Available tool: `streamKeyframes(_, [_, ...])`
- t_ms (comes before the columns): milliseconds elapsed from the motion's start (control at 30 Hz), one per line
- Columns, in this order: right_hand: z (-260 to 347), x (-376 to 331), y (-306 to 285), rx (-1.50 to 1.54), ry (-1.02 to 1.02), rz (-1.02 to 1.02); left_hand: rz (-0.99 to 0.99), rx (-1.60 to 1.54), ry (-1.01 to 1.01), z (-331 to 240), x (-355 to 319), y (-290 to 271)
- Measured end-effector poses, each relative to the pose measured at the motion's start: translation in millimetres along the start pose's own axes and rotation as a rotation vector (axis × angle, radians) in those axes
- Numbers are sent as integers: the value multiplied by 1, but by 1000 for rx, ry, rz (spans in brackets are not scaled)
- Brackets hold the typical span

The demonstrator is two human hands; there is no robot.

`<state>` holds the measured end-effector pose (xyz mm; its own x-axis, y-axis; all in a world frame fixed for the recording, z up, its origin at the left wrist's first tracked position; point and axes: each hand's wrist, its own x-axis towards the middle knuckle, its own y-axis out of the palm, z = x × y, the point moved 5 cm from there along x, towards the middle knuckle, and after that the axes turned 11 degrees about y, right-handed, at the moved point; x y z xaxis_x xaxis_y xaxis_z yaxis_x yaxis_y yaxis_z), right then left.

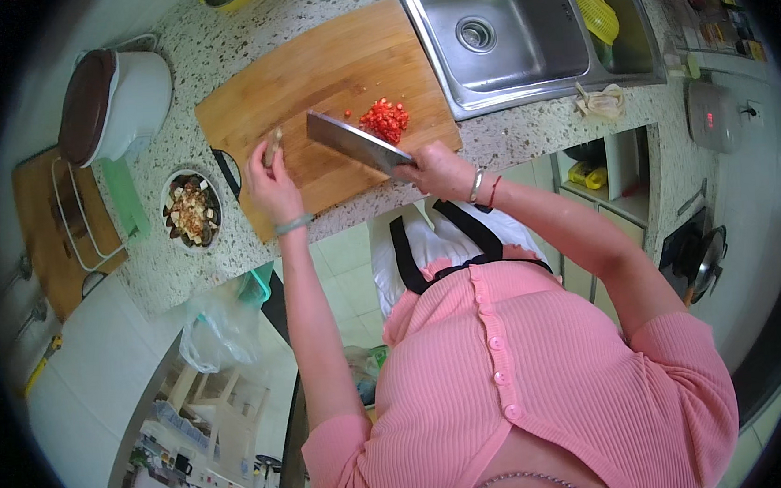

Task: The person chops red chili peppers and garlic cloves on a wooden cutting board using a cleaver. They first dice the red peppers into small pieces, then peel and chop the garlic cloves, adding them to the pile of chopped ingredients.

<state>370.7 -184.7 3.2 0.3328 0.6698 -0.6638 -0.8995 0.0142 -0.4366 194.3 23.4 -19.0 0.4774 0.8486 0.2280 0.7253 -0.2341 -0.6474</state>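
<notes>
- Wooden cutting board [311, 80] lies on the speckled bench [212, 50], upper centre of frame, tilted diagonally.
- Pile of chopped red pepper [385, 119] sits on the board's right part, just right of the cleaver [354, 142] blade; a few stray bits lie beside it.
- Right hand [440, 171], frame centre, fingers closed round the cleaver handle; the blade runs up-left across the board, flat face showing.
- Left hand [273, 184], left of the blade, fingers pinched on a small brownish piece [272, 147] at the board's lower-left edge; can't tell what it is.
- Both forearms come in from the lower frame; bangles on the right wrist, a pale green band on the left.
- Bowl of mixed chopped food [192, 210] just left of the board, near the left hand.
- White rice cooker [114, 104] with dark lid, upper left.
- Double steel sink [521, 34] touches the board's right end, upper right; yellow strainer [597, 14] in the far basin.
- Crumpled rag [601, 102] on the bench edge below the sink.
- Plastic bag [223, 328] hangs below the bench, lower left.
</notes>
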Motion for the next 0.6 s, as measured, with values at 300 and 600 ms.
streamKeyframes(300, [-14, 6, -36, -152, -126, -227, 128, -16, 405, -66, -54, 35])
streamKeyframes(600, [-8, -15, -41, -240, -163, -225, 57, -102, 191, -78, -71, 59])
